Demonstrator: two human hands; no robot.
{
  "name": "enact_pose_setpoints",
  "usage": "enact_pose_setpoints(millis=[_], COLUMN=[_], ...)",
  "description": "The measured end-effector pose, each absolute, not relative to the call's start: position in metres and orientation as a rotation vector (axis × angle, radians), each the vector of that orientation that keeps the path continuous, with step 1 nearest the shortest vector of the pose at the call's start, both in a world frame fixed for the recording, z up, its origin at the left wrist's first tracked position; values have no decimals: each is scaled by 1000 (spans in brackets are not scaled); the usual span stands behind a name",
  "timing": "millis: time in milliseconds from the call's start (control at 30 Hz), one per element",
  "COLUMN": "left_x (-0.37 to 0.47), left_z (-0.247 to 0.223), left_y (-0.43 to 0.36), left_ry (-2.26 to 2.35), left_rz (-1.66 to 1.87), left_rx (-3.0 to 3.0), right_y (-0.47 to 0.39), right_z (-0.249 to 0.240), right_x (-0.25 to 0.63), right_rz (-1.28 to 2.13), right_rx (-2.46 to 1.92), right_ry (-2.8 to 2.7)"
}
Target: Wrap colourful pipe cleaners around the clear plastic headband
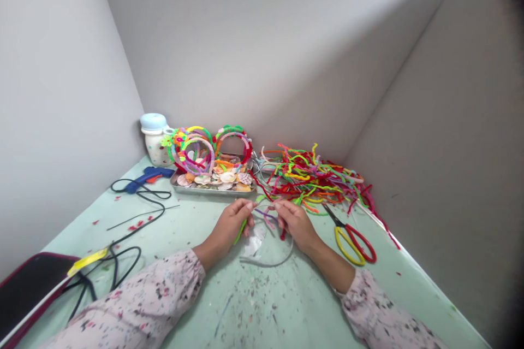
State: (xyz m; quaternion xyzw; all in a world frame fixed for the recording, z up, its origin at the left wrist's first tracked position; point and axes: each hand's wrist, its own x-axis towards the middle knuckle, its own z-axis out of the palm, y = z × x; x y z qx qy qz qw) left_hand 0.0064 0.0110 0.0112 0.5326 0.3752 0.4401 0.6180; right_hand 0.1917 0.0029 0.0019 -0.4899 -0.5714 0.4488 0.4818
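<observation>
Near the middle of the table, my left hand [229,227] and my right hand [298,227] face each other, fingertips pinched a short gap apart. A green pipe cleaner [240,232] sticks out below my left fingers. Purple and pink pipe cleaners [268,218] run in the gap by my right fingertips, and a red end pokes out under that hand. Which strands each pinch grips is partly hidden. A thin grey curved band [270,265] arcs below the hands, its upper right end passing beneath my right hand. Beside it lies a crumpled whitish scrap [254,242].
Colourful wrapped hoops [198,158] and shells [227,177] fill a metal tray [213,191]. A pile of pipe cleaners [315,174] lies back right, with scissors [352,240] in front. At left are a blue glue gun [147,178], black cord [143,223] and a lidded jar [158,147].
</observation>
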Motion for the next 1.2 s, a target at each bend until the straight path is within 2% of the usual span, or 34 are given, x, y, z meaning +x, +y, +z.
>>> enact_pose_setpoints(millis=[167, 567, 1200], left_x=[7, 7, 6], left_z=[9, 16, 12], left_y=[12, 13, 12], left_ry=[866, 925, 908], left_rz=[1016, 1118, 1032], left_rx=[1237, 1081, 1245], right_y=[0, 0, -1], right_z=[3, 4, 4], right_x=[188, 187, 187], right_rz=[1076, 1115, 1107], right_rx=[-1168, -1178, -1137], right_ry=[-1556, -1452, -1505])
